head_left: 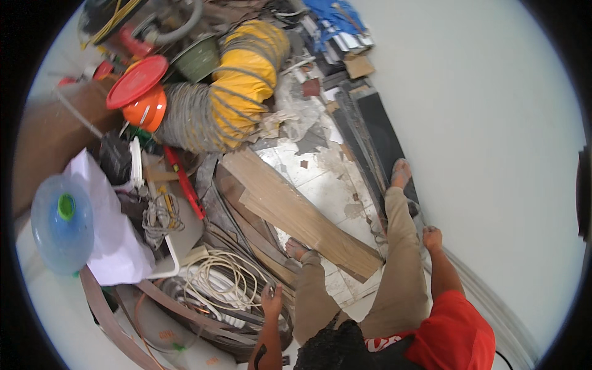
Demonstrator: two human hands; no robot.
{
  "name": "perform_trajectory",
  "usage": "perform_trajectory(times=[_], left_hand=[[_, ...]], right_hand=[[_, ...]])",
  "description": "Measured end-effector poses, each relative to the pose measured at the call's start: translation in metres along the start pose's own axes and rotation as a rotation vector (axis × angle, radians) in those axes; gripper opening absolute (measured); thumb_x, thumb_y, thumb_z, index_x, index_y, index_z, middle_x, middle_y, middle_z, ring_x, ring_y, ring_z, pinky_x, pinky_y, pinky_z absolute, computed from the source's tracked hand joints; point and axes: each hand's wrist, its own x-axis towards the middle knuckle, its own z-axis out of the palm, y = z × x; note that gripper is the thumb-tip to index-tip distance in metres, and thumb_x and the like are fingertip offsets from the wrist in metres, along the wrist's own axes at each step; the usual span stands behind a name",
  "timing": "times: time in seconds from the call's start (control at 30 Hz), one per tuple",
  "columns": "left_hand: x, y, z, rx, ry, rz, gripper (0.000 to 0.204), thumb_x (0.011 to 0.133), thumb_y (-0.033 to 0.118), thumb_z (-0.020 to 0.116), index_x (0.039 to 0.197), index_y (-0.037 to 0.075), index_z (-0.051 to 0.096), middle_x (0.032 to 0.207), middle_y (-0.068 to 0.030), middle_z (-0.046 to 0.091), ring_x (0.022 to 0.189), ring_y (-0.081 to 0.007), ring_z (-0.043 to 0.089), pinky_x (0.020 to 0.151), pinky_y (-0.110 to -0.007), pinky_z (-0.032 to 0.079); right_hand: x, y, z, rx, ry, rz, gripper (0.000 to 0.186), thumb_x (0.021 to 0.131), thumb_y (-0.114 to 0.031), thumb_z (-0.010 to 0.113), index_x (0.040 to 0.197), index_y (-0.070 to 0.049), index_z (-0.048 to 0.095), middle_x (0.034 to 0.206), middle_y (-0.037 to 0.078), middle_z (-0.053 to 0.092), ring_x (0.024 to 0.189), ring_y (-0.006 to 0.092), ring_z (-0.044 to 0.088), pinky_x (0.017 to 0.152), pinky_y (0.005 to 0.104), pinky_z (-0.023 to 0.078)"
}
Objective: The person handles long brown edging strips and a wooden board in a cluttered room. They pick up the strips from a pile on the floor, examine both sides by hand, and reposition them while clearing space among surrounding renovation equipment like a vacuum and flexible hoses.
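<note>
Far over at nine o'clock lies a big blue water bottle (61, 225) on a white sheet (108, 246). Up at eleven o'clock there is a red lid (137, 80) and a fat yellow air tube (250, 77).

Lower down, near seven o'clock, a loop of white cord (222, 283) sits in a dark round tub (280, 330). The person's left hand (271, 300) rests on the tub's rim. Its fingers are loose and open, and it holds nothing. I think it is there to keep the person steady, so it should stay flat on the rim and off the cord.

In the middle a long wooden plank (302, 216) lies across the dirty floor tiles (320, 179). A bare foot (296, 248) stands just beside it.

At about four o'clock the right hand (431, 237) is down low, where the floor meets the white wall (493, 154). It is at the near end of the long dark boards (376, 132) that run along the wall up to one o'clock. The fingers look curled, but I cannot tell if they grip a board or only touch it. The boards are long and thin, so I think it is best to go slowly and keep them close to the wall. The other bare foot (401, 172) is right by them, so those toes need care.
</note>
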Motion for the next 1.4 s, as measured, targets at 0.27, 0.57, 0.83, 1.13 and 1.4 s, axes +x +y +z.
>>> perform_trajectory(times=[0.27,0.57,0.83,1.13,1.4], left_hand=[[0.135,0.042,0.104,0.1,0.083,-0.089,0.08,0.083,0.058,0.071,0.133,-0.003,0.057,0.117,-0.0257,0.066,0.108,-0.0339,0.065,0.094,-0.039,0.049],[0.296,0.046,0.205,-0.259,0.118,-0.208,0.097,0.086,0.055,0.07,0.151,-0.006,0.031,0.139,-0.0301,0.052,0.131,-0.0381,0.051,0.111,-0.037,0.037],[0.329,0.014,0.242,-0.064,0.288,-0.099,0.087,0.088,0.044,0.071,0.148,-0.007,0.034,0.134,-0.0285,0.052,0.13,-0.0426,0.047,0.111,-0.043,0.037],[0.269,0.014,0.223,-0.022,0.209,-0.208,0.05,0.094,0.039,0.064,0.122,-0.002,0.06,0.116,-0.0263,0.064,0.11,-0.0436,0.06,0.1,-0.048,0.043],[0.205,-0.057,0.272,-0.082,0.368,-0.095,0.046,0.092,0.04,0.064,0.113,-0.001,0.062,0.112,-0.0276,0.062,0.111,-0.0434,0.057,0.098,-0.05,0.042]], right_hand=[[0.141,-0.23,0.1,0.091,-0.206,-0.723,0.048,0.094,-0.041,0.061,0.118,0.0,0.067,0.118,0.027,0.066,0.113,0.0412,0.061,0.098,0.0436,0.047],[0.063,-0.435,0.345,0.077,-0.648,-0.871,0.075,0.089,-0.049,0.066,0.142,0.001,0.048,0.137,0.025,0.056,0.129,0.0367,0.053,0.109,0.041,0.042],[0.026,-0.456,0.406,0.182,-0.409,-0.759,0.076,0.083,-0.045,0.072,0.135,0.007,0.052,0.127,0.029,0.057,0.123,0.0423,0.054,0.106,0.0457,0.042],[0.005,-0.406,0.379,0.096,-0.468,-0.782,0.068,0.085,-0.039,0.072,0.134,0.005,0.052,0.125,0.027,0.057,0.119,0.0422,0.055,0.102,0.0458,0.044],[-0.017,-0.317,0.37,0.121,-0.505,-0.759,0.065,0.084,-0.032,0.076,0.131,0.008,0.054,0.12,0.027,0.059,0.111,0.0414,0.059,0.097,0.0444,0.047]])
